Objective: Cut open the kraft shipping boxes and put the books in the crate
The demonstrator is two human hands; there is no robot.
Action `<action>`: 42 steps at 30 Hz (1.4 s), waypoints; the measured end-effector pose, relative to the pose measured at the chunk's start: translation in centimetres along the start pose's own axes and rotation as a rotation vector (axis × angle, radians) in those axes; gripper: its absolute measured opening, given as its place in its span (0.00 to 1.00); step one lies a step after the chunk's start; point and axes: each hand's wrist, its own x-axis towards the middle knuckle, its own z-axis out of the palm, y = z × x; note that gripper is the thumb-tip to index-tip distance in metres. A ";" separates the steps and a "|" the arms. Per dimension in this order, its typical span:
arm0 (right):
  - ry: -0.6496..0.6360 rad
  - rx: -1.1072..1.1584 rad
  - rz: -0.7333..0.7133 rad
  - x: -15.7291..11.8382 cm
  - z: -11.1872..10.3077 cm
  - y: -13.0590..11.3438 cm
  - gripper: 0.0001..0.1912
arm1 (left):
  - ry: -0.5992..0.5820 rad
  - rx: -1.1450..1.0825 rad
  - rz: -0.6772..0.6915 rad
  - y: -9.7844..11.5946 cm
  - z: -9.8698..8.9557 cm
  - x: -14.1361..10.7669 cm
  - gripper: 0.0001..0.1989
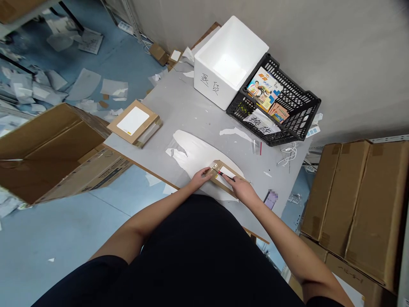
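A small cardboard mailer [223,182] lies flat on a sheet of white film [194,153], directly beneath my hands and between them, tilted across the near edge of the grey table [188,104]. My left hand [201,177] is closed on the mailer's left end, fingers curled over its edge. My right hand [241,189] is closed around a slim pen [221,172] with a red band, its tip pointing left over the mailer's white label [228,172]; too small to tell whether it touches. Farther along the table: a white foam box [226,64] with handwritten characters and a black plastic crate [276,104] holding printed booklets. A second cardboard mailer [134,123] lies far left, an open carton [54,153] beyond the table's left edge, stacked cartons [358,204] right
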 end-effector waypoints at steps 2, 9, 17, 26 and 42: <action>-0.042 -0.071 0.003 -0.1 -0.8 -0.2 0.41 | 0.000 0.017 0.001 0.0 0.0 0.0 0.30; -0.098 -0.155 0.026 -0.7 -2.1 -0.2 0.42 | 0.009 0.019 0.008 0.1 0.1 0.0 0.30; -0.083 -0.168 0.012 -0.9 -1.6 0.1 0.42 | 0.008 0.033 0.001 0.0 0.1 0.0 0.30; -0.052 -0.170 -0.009 -1.3 -1.3 0.3 0.41 | 0.012 0.048 0.003 0.3 0.0 -0.1 0.31; -0.171 -0.156 0.053 -2.6 -0.9 1.0 0.42 | 0.042 0.162 0.000 0.7 0.3 -0.1 0.28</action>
